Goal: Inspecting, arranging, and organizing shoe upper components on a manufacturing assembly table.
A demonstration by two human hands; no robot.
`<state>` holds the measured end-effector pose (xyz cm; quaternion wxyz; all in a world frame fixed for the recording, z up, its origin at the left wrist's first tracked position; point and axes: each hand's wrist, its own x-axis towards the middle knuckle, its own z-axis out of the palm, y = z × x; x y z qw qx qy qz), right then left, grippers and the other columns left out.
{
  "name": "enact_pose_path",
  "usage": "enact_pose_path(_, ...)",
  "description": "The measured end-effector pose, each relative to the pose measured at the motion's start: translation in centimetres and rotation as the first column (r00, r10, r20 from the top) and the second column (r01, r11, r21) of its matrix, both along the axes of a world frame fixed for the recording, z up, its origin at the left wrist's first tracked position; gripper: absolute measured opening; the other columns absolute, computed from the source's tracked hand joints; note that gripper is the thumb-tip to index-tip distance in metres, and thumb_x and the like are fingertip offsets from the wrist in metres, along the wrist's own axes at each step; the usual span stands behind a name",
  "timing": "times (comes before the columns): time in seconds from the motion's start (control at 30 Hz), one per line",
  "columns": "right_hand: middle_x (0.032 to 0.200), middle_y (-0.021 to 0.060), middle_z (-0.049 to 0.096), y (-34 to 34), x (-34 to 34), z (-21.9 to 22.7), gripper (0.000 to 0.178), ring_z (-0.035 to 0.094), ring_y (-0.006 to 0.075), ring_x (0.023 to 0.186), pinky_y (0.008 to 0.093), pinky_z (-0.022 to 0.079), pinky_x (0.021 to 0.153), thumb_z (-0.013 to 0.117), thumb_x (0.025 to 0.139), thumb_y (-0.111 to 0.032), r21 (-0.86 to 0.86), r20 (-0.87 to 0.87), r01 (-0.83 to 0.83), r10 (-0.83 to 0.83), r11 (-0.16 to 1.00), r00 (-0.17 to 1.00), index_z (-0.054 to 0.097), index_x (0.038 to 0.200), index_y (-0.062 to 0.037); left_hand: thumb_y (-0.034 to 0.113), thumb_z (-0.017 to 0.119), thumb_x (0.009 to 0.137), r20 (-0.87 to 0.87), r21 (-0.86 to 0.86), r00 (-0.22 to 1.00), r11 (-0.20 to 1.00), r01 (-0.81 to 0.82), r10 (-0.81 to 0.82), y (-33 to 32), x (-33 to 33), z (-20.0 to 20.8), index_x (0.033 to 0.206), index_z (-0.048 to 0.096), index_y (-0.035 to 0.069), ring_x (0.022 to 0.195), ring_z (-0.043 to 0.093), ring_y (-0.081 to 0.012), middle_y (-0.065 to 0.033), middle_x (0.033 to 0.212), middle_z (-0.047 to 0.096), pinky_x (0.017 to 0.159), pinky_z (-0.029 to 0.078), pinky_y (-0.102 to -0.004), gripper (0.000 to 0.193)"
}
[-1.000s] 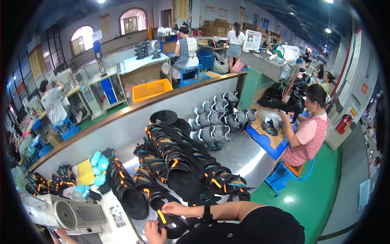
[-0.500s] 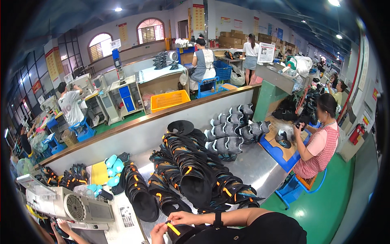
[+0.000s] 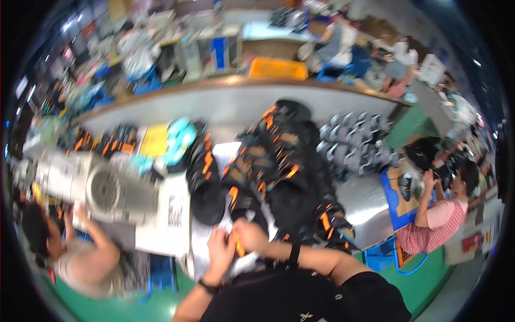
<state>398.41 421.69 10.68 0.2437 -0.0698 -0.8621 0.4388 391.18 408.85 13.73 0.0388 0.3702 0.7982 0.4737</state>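
swung downward since the earlier frame, my head view puts the orange strip [image 3: 239, 247] between left hand [image 3: 220, 251] and right hand [image 3: 250, 236], long axis slanting toward me; fingers curled close, blur hiding which grips it.

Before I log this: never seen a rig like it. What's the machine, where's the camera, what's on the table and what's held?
No robot here: the working parts are a person's bare left hand and right hand. The camera is a wide fisheye on that person's head, looking down, so straight edges bend near the rim. An orange tab shows between the hands and seems held there, but blur hides which fingers grip it. On the metal table lie rows of nested black pieces with orange tabs and, further right, grey pieces. A pale machine stands to the left. Two co-workers sit nearby, one on each side.
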Motion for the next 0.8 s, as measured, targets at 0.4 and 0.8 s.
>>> enact_pose_path(0.4, 0.092, 0.0061, 0.057, 3.6, -2.6, 2.9, 0.028, 0.056, 0.0283, 0.09, 0.0367, 0.049, 0.072, 0.073, 0.071, -0.009, 0.39, 0.104, 0.083, -0.133, 0.917, 0.986, 0.062, 0.097, -0.0082, -0.013, 0.054, 0.067, -0.017, -0.21, 0.995, 0.973, 0.095, -0.101, -1.5, -7.5, -1.2, 0.11, 0.064, 0.004, 0.102, 0.059, -0.0336, -0.013, 0.109, 0.058, 0.085, 0.05, -0.0377, 0.047)
enact_pose_path(0.8, 0.094, 0.0078, 0.055, 6.0, -0.8, 1.1, 0.034, 0.057, 0.0293, 0.091, 0.0386, 0.052, 0.072, 0.068, 0.066, 0.001, 0.336, 0.253, -0.073, -0.015, 0.939, 0.967, 0.059, 0.098, -0.0074, 0.006, 0.059, 0.077, -0.698, -0.406, 0.71, 0.869, -0.283, -0.094, 6.8, -22.4, -9.7, 0.105, 0.055, 0.009, 0.094, 0.051, -0.0246, -0.0075, 0.094, 0.05, 0.079, 0.038, -0.0385, 0.028)
